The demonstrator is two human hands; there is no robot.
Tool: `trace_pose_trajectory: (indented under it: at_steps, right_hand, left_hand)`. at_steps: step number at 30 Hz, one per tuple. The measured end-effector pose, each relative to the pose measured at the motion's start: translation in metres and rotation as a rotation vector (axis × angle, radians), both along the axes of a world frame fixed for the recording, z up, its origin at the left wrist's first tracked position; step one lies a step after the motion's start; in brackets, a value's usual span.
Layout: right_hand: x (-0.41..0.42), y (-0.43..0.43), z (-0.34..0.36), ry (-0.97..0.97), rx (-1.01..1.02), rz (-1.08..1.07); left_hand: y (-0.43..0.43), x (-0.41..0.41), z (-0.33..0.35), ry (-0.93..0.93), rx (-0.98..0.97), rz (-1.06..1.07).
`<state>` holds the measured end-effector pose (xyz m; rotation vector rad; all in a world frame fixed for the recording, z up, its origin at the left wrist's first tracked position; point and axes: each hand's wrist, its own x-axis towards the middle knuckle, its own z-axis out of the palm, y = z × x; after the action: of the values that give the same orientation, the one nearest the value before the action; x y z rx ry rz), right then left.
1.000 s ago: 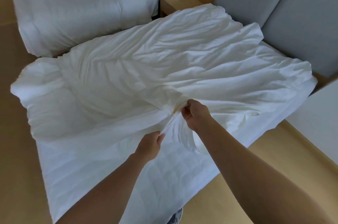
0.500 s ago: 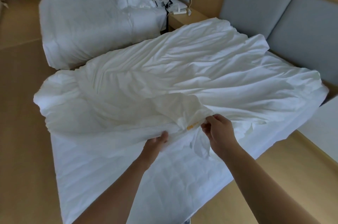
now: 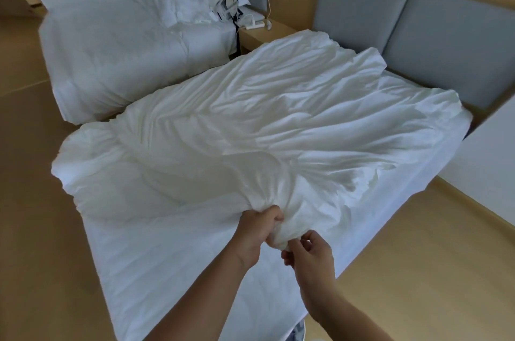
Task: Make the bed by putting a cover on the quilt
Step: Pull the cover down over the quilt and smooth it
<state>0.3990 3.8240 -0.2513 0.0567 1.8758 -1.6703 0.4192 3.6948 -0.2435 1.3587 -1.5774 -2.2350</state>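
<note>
A crumpled white quilt in its white cover (image 3: 278, 123) lies spread across the near bed, over the quilted white mattress pad (image 3: 167, 262). At the near edge, a bunched corner of the cover (image 3: 284, 218) is lifted off the bed. My left hand (image 3: 257, 229) grips that bunch from the left, fingers curled round the cloth. My right hand (image 3: 309, 253) pinches the lower end of the same bunch from the right. Whether quilt filling lies inside the bunch is hidden by the cloth.
A second bed (image 3: 125, 48) with white bedding and a pile of linen (image 3: 184, 3) stands at the back left. A wooden nightstand (image 3: 264, 31) sits between the beds. Grey headboard panels (image 3: 418, 42) line the wall. A white surface (image 3: 490, 167) juts in at the right. The floor is wooden.
Both hands have drawn the cover's edge toward me and gathered it into a bunch. My left hand moved from the flat edge to gripping the bunch; my right hand dropped lower beneath it.
</note>
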Motion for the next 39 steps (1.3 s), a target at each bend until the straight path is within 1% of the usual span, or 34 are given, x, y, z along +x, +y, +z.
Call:
trace_pose_trajectory:
  at_steps: [2,5,7,9,10,11,13,14,15,16,19,22,25,27,29,30,32,33,35,37,38,39]
  right_hand:
    - [0.028,0.010,-0.011,0.014,0.039,0.013]
    - [0.067,0.026,-0.035,-0.054,0.053,0.032]
    - [0.085,0.036,-0.048,-0.144,0.088,0.153]
    - [0.090,0.042,-0.056,-0.222,0.183,0.284]
    - [0.089,0.042,-0.055,-0.238,0.223,0.278]
    - [0.084,0.040,-0.054,-0.233,0.253,0.195]
    - [0.066,0.030,-0.056,-0.178,0.268,-0.095]
    - [0.055,0.022,-0.057,-0.135,0.286,-0.193]
    - [0.044,0.012,-0.056,-0.119,0.313,-0.224]
    - [0.036,0.000,-0.052,-0.138,0.326,-0.221]
    - [0.015,-0.035,-0.050,-0.297,0.344,-0.155]
    - [0.004,-0.055,-0.065,-0.345,0.356,-0.119]
    - [-0.003,-0.061,-0.096,-0.300,0.417,-0.090]
    - [-0.005,-0.061,-0.100,-0.150,0.448,-0.151]
    - [-0.015,-0.052,-0.095,-0.013,0.476,-0.202]
    - [-0.019,-0.040,-0.089,0.006,0.475,-0.239]
    - [-0.026,-0.009,-0.086,-0.015,0.447,-0.318]
    - [-0.026,0.008,-0.091,-0.018,0.457,-0.325]
    - [-0.019,0.032,-0.104,-0.049,0.515,-0.277]
    - [-0.014,0.040,-0.115,-0.141,0.558,-0.193]
    - [-0.015,0.041,-0.117,-0.149,0.614,-0.107]
    - [-0.019,0.040,-0.117,-0.078,0.728,0.013]
  left_hand:
    - [0.005,0.026,-0.005,-0.029,-0.006,-0.043]
    - [0.017,0.067,-0.019,-0.087,0.066,-0.041]
    - [0.023,0.095,-0.033,-0.114,0.118,-0.064]
    - [0.023,0.118,-0.046,-0.133,0.152,-0.066]
    - [0.022,0.126,-0.051,-0.137,0.171,-0.060]
    - [0.020,0.132,-0.056,-0.141,0.186,-0.057]
    - [0.018,0.142,-0.060,-0.144,0.201,-0.071]
    - [0.017,0.146,-0.060,-0.143,0.201,-0.086]
    - [0.016,0.150,-0.059,-0.138,0.200,-0.101]
    - [0.015,0.153,-0.057,-0.132,0.199,-0.120]
    - [0.009,0.160,-0.057,-0.109,0.171,-0.197]
    - [0.002,0.166,-0.054,-0.100,0.153,-0.238]
    - [-0.003,0.167,-0.049,-0.096,0.149,-0.231]
    - [-0.009,0.165,-0.051,-0.094,0.139,-0.205]
    - [-0.019,0.164,-0.055,-0.098,0.135,-0.136]
    - [-0.026,0.164,-0.058,-0.101,0.132,-0.085]
    - [-0.038,0.164,-0.066,-0.107,0.134,0.024]
    - [-0.042,0.163,-0.069,-0.114,0.133,0.033]
    - [-0.038,0.161,-0.068,-0.168,0.110,-0.067]
    - [-0.029,0.159,-0.064,-0.225,0.066,-0.214]
    - [-0.026,0.159,-0.064,-0.247,0.056,-0.257]
    - [-0.026,0.160,-0.067,-0.266,0.052,-0.272]
